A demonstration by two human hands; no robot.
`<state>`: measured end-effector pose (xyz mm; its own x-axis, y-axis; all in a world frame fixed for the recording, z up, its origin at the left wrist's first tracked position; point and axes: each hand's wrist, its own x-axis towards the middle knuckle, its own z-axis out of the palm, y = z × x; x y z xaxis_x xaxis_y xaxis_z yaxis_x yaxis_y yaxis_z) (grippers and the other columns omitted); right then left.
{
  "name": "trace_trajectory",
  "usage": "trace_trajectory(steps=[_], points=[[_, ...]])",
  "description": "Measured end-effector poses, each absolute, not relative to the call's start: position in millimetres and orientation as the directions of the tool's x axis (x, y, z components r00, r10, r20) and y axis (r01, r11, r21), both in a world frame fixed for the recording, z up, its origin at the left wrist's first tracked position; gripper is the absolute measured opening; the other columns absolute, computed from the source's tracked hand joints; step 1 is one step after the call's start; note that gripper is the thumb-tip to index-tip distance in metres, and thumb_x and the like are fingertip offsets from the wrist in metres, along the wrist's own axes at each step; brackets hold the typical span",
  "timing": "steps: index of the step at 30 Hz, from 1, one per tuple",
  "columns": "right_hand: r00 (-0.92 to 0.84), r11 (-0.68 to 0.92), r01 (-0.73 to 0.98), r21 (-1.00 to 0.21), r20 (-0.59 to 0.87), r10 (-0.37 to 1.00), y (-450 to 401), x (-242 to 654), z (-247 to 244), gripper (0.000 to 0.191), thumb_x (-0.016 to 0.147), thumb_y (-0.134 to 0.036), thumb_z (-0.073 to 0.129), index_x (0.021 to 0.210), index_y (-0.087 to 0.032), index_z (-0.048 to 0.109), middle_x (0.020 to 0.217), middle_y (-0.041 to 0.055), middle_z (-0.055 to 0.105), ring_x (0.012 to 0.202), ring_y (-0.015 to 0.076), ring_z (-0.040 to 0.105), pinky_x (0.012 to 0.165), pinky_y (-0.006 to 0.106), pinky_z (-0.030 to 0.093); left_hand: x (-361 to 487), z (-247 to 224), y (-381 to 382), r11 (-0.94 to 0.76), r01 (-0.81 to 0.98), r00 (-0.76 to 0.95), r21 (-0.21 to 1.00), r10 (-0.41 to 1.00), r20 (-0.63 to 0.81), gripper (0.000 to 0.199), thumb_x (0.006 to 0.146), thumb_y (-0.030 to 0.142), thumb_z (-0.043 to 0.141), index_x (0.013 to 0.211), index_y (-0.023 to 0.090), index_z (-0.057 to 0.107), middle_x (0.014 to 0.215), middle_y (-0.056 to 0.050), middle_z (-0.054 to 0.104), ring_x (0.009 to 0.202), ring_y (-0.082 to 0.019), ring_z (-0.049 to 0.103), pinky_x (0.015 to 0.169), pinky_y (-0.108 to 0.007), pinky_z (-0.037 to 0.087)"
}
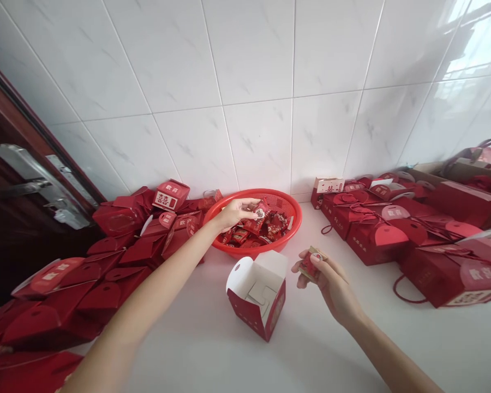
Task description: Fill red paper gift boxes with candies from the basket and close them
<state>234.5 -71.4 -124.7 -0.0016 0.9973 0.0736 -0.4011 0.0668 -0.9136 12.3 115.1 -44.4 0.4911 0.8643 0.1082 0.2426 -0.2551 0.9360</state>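
My left hand (238, 214) is over the red plastic basket (297, 221), closed on a red wrapped candy packet (257, 217) with a dark emblem on a pale patch. Several more red candy packets (275, 226) lie in the basket below it. To the right, my right hand (325, 275) grips a small red and gold packet (310, 264) between thumb and fingers, above the table. Between and in front of my hands stands a red gift box (245, 314), its white-lined flaps up. Its inside shows folded bottom flaps and no contents.
Red gift boxes (141, 256) crowd the left side. More boxes with cord handles (374, 237) stand in rows at the right, beside an open carton (466, 196). Behind the white table (311, 349) rises a tiled wall (257, 131). A dark door with a metal handle (36, 185) is at far left.
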Motion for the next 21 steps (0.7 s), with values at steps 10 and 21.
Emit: trace_trajectory(steps=[10, 21], points=[[-0.033, 0.064, -0.58, -0.812, 0.102, 0.994, -72.9, 233.8, -119.3, 0.025, 0.083, -0.045, 0.074, 0.09, -0.02, 0.07, 0.087, 0.0028, 0.068, 0.061, 0.0163, 0.063, 0.059, 0.032, 0.051, 87.4, -19.8, 13.3, -0.582, 0.331, 0.831, 0.743, 0.553, 0.063, 0.043, 0.079, 0.013, 0.068, 0.122, 0.019, 0.071, 0.106, -0.006, 0.075, 0.092, -0.019, 0.071, 0.08, -0.029, 0.056], [0.107, 0.091, -0.518, -0.851, 0.041, 0.993, -73.0, 241.5, -115.2, 0.041, 0.077, -0.053, 0.079, 0.097, -0.018, 0.075, 0.077, 0.0072, 0.073, 0.054, 0.0135, 0.059, 0.054, 0.027, 0.047, 38.0, 9.8, 86.8, -0.49, 0.767, 0.525, 0.414, 0.85, 0.032, 0.034, 0.095, 0.025, 0.054, 0.126, 0.021, 0.068, 0.114, -0.001, 0.077, 0.101, -0.014, 0.072, 0.085, -0.02, 0.054]])
